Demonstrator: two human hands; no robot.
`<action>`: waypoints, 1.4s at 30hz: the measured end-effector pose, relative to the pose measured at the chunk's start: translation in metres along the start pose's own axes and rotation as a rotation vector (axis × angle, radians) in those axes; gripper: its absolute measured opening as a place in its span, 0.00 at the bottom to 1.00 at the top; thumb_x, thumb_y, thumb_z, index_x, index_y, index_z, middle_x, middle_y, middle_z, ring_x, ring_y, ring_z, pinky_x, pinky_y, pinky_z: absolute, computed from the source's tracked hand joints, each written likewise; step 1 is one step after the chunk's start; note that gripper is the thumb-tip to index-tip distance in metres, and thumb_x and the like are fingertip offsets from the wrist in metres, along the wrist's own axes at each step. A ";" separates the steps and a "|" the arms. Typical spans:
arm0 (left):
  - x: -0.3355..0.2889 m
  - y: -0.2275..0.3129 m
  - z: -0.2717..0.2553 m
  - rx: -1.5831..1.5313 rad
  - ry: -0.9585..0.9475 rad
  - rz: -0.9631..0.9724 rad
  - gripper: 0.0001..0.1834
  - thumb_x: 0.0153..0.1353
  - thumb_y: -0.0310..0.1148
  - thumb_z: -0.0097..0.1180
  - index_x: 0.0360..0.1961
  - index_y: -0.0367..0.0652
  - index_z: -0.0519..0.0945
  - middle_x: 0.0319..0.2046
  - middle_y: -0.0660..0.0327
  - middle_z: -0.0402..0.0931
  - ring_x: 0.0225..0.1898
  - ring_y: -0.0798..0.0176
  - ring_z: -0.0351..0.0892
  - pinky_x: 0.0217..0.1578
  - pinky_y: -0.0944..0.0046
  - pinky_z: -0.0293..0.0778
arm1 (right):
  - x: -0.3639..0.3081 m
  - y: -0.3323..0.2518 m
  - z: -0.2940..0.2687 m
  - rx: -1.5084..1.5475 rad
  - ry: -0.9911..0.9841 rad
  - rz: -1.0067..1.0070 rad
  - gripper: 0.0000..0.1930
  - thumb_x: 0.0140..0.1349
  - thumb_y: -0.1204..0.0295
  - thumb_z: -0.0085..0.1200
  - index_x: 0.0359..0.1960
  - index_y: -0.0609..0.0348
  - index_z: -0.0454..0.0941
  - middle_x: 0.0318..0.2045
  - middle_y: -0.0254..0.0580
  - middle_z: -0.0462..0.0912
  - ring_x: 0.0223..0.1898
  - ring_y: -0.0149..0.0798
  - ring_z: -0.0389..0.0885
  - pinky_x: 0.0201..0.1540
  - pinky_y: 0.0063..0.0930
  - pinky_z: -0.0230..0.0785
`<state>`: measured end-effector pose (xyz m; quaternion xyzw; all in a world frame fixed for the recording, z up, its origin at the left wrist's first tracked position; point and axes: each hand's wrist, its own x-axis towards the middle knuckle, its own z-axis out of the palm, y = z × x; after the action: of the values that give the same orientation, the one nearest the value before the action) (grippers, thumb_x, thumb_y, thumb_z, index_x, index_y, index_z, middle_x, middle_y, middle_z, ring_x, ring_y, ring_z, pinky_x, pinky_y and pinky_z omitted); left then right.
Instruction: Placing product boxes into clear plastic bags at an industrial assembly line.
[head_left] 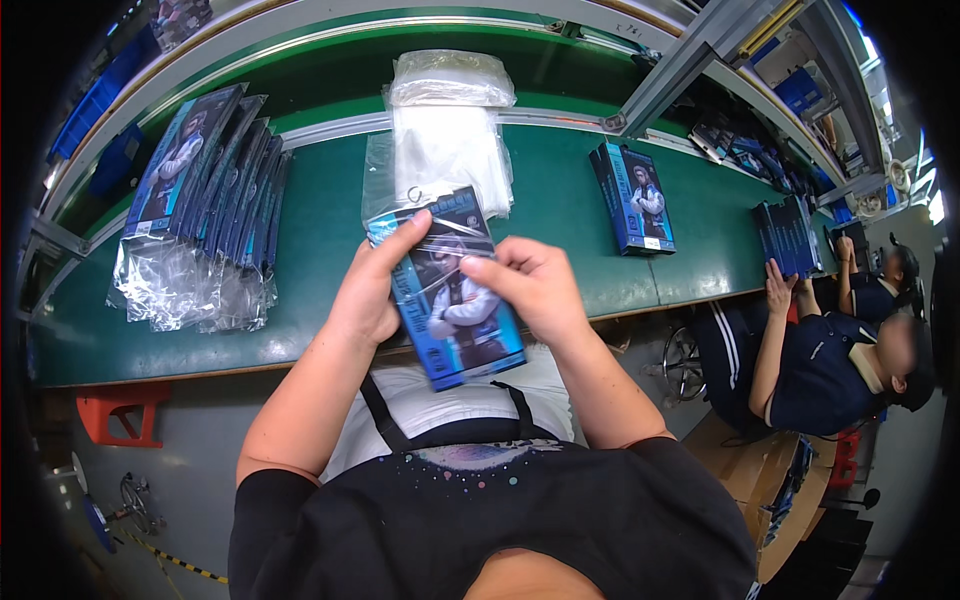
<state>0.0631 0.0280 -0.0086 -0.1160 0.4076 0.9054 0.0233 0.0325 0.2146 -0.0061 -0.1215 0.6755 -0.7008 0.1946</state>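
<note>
Between my hands, tilted in front of my waist, is a flat blue-and-black box with a printed figure, and clear plastic shines over its upper part. My left hand grips its left side, thumb across the upper face. My right hand holds the right edge with its thumb on the front; its other fingers are partly hidden. Just beyond lies a stack of clear plastic bags. To the left, several bagged boxes lean in an overlapping row. A small stack of unbagged boxes sits to the right.
The green workbench has a metal rail along its back. At right, a co-worker touches another stack of boxes, with a second person beyond. A red stool stands below left; an open carton is on the floor right.
</note>
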 end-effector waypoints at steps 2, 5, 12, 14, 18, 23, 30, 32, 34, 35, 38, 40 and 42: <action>0.003 0.008 -0.001 -0.077 -0.011 -0.015 0.20 0.61 0.34 0.57 0.50 0.32 0.73 0.42 0.54 0.78 0.40 0.60 0.81 0.43 0.60 0.78 | 0.001 -0.007 -0.004 -0.311 -0.094 0.052 0.11 0.60 0.67 0.60 0.28 0.64 0.78 0.20 0.27 0.76 0.25 0.18 0.70 0.25 0.13 0.63; 0.018 0.039 -0.010 -0.341 -0.038 -0.039 0.18 0.62 0.30 0.54 0.49 0.29 0.72 0.44 0.50 0.78 0.44 0.55 0.80 0.47 0.57 0.77 | -0.009 -0.018 -0.012 -0.234 -0.323 -0.075 0.40 0.46 0.75 0.70 0.63 0.62 0.62 0.38 0.36 0.79 0.31 0.20 0.72 0.30 0.13 0.64; -0.034 0.006 0.042 -0.005 -0.267 -0.134 0.23 0.61 0.35 0.58 0.52 0.30 0.71 0.47 0.52 0.76 0.50 0.58 0.77 0.50 0.59 0.75 | -0.001 -0.034 0.000 -0.379 0.120 -0.596 0.41 0.52 0.74 0.63 0.67 0.59 0.54 0.53 0.51 0.74 0.46 0.37 0.79 0.50 0.29 0.71; -0.035 0.004 0.038 0.036 -0.480 -0.139 0.26 0.63 0.40 0.55 0.54 0.29 0.70 0.49 0.49 0.74 0.53 0.54 0.75 0.52 0.56 0.73 | -0.011 -0.044 0.003 -0.218 0.321 -0.723 0.25 0.60 0.79 0.53 0.61 0.64 0.64 0.46 0.49 0.77 0.40 0.34 0.80 0.44 0.27 0.73; -0.026 0.014 0.020 0.159 -0.497 -0.203 0.29 0.67 0.46 0.48 0.56 0.30 0.69 0.52 0.49 0.72 0.54 0.54 0.73 0.53 0.56 0.72 | -0.024 -0.059 0.004 -0.044 0.452 -0.899 0.10 0.61 0.86 0.39 0.39 0.66 0.74 0.31 0.39 0.77 0.28 0.28 0.74 0.32 0.20 0.69; -0.024 -0.013 0.020 -0.150 -0.352 -0.341 0.25 0.66 0.39 0.50 0.60 0.37 0.66 0.51 0.55 0.73 0.52 0.65 0.74 0.51 0.61 0.71 | -0.027 -0.040 0.031 -0.537 -0.254 -0.804 0.12 0.50 0.84 0.52 0.38 0.64 0.77 0.29 0.43 0.79 0.23 0.39 0.77 0.29 0.26 0.70; -0.027 0.015 -0.002 -0.013 -0.249 -0.183 0.33 0.48 0.18 0.46 0.61 0.30 0.64 0.49 0.52 0.75 0.47 0.61 0.78 0.51 0.63 0.73 | -0.014 -0.038 -0.003 -0.501 0.351 -0.798 0.11 0.59 0.78 0.52 0.44 0.65 0.76 0.38 0.44 0.77 0.39 0.40 0.75 0.42 0.30 0.68; -0.031 0.025 -0.011 0.032 -0.281 -0.182 0.34 0.45 0.17 0.47 0.60 0.28 0.65 0.50 0.50 0.75 0.48 0.61 0.78 0.52 0.63 0.73 | 0.004 -0.027 -0.018 -0.500 0.466 -0.755 0.10 0.63 0.73 0.51 0.42 0.66 0.76 0.36 0.42 0.77 0.39 0.36 0.75 0.40 0.25 0.68; -0.041 0.039 -0.016 0.080 -0.308 -0.184 0.34 0.43 0.17 0.46 0.58 0.26 0.67 0.50 0.49 0.75 0.48 0.61 0.78 0.52 0.64 0.72 | 0.012 -0.013 -0.033 -0.159 0.201 -0.410 0.09 0.64 0.71 0.52 0.40 0.65 0.76 0.32 0.38 0.77 0.35 0.32 0.75 0.39 0.22 0.68; -0.046 0.048 -0.016 0.164 -0.282 -0.126 0.34 0.42 0.17 0.46 0.58 0.26 0.68 0.51 0.48 0.74 0.49 0.61 0.77 0.52 0.64 0.72 | 0.013 -0.009 -0.036 0.009 0.067 -0.235 0.10 0.65 0.69 0.52 0.39 0.65 0.77 0.30 0.36 0.77 0.33 0.30 0.75 0.38 0.20 0.68; -0.065 0.086 -0.008 0.495 -0.135 0.200 0.34 0.39 0.16 0.45 0.55 0.25 0.71 0.53 0.48 0.73 0.51 0.60 0.76 0.53 0.64 0.71 | 0.013 -0.006 -0.030 0.119 0.216 -0.245 0.11 0.66 0.66 0.51 0.33 0.62 0.75 0.25 0.33 0.76 0.28 0.26 0.75 0.34 0.20 0.67; -0.082 0.119 0.003 0.640 -0.003 0.621 0.34 0.39 0.16 0.44 0.55 0.27 0.72 0.54 0.49 0.73 0.53 0.60 0.75 0.54 0.64 0.70 | 0.014 -0.006 -0.032 0.194 0.326 -0.262 0.12 0.67 0.65 0.50 0.32 0.62 0.74 0.26 0.35 0.76 0.27 0.27 0.75 0.32 0.21 0.67; -0.092 0.146 0.002 0.716 0.107 1.045 0.31 0.44 0.17 0.46 0.56 0.30 0.72 0.55 0.53 0.73 0.54 0.60 0.74 0.55 0.63 0.69 | 0.011 -0.008 -0.034 0.195 0.300 -0.242 0.11 0.67 0.65 0.49 0.34 0.62 0.75 0.27 0.35 0.76 0.27 0.28 0.75 0.32 0.21 0.68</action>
<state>0.1319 -0.0635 0.1208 0.0679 0.6884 0.5980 -0.4047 0.0068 0.2400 -0.0010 -0.0766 0.6062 -0.7914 0.0172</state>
